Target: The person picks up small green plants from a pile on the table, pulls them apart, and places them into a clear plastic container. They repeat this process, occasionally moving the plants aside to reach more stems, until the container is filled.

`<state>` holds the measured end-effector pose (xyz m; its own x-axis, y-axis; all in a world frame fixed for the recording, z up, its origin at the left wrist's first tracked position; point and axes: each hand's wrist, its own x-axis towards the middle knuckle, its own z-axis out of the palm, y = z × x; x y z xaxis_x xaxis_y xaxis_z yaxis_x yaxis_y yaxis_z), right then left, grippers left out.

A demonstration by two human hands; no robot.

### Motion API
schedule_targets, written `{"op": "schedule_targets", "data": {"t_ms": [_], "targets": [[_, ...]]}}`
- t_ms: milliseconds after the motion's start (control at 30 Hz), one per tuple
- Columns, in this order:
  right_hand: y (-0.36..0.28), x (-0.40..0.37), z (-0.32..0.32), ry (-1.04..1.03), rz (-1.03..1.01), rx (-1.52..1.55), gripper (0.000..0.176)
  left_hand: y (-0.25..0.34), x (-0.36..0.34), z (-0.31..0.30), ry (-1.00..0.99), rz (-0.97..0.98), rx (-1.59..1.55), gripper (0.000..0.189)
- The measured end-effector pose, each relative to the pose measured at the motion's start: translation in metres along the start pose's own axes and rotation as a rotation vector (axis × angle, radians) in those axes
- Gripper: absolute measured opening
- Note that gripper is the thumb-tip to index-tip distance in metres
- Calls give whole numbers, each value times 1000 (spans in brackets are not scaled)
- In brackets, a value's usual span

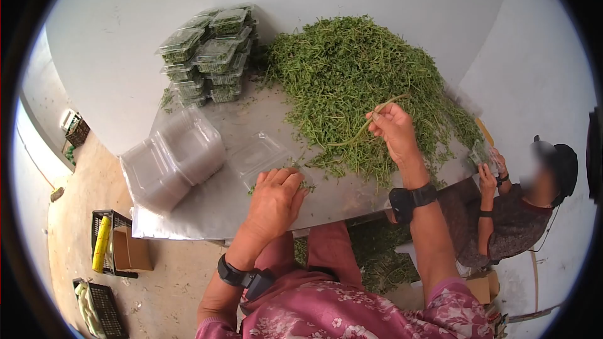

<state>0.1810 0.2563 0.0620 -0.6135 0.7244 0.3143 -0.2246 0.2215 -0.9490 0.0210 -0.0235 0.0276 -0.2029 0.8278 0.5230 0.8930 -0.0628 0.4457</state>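
My right hand pinches a long, pale green stem between thumb and fingers, raised in front of a big heap of leafy green stems. Lower on the metal table, my left hand is closed over some cut greens in an open clear plastic clamshell box. Bits of green stick out on both sides of its curled fingers, and the rest of what lies beneath the palm is hidden. The box's lid is folded back, away from me.
Nested empty clamshell boxes stand left on the metal table. Filled, closed boxes are stacked behind. At right, a co-worker holds a clear box with greens. Black crates sit on the floor at left.
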Motion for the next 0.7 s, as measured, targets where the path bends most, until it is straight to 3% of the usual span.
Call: {"op": "schedule_targets", "data": {"t_ms": [133, 367, 567, 667, 700], "targets": [[3, -12, 10, -48, 83, 265, 11, 0, -3, 5, 29, -10, -86, 26], [-8, -42, 15, -117, 156, 468, 9, 6, -1, 14, 193, -41, -206, 24], [-31, -111, -27, -193, 211, -123, 10, 4, -13, 15, 180, -2, -137, 21], [-34, -154, -59, -379, 454, -415, 9, 2, -17, 13, 171, 29, -9, 23], [-35, -163, -67, -403, 443, -548, 10, 1, -18, 13, 177, 40, 32, 24]]}}
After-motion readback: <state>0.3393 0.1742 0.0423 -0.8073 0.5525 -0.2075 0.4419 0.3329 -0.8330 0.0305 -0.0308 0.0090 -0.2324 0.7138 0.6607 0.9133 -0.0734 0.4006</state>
